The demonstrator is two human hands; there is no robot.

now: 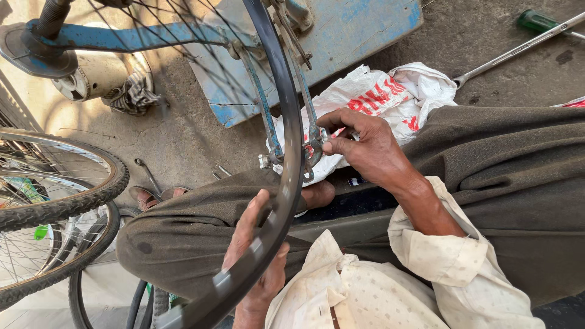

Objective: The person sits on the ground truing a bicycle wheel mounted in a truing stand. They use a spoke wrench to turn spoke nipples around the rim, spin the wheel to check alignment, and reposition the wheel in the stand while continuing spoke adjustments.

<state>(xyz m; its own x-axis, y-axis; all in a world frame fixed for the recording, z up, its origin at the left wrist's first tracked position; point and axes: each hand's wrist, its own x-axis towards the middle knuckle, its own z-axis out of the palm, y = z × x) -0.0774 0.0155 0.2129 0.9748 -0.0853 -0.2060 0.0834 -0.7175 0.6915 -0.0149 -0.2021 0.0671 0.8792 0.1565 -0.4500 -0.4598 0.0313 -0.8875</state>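
The right hand (365, 146) works at the fork end (314, 146) of the blue bicycle frame, its thumb and fingertips pressed together in a pinch on a small bright metal part, a nut or axle fitting as far as can be told, right where the fork blade meets the wheel hub. The left hand (256, 256) sits lower, nearer the body, palm and fingers wrapped round the bare black rim (286, 152), thumb on one side, fingers curled on the other, holding the wheel steady between the knees. The rim runs up from that grip, passes between the two blue fork blades and leaves the top of the view, its spokes fanning to the left

Judged from this, the step in hand is the fastening or loosening of the wheel at the fork, done by fingers, not by tool. The next move seems to call for a firm hold on the rim so the axle does not turn, and probably a spanner once finger force runs out

Further out, a white plastic bag with red print (390, 91) lies on the ground behind the right hand, a long spanner (518, 49) and a green-handled screwdriver (536, 21) beyond it. Two tyred wheels (55, 207) lean at the left
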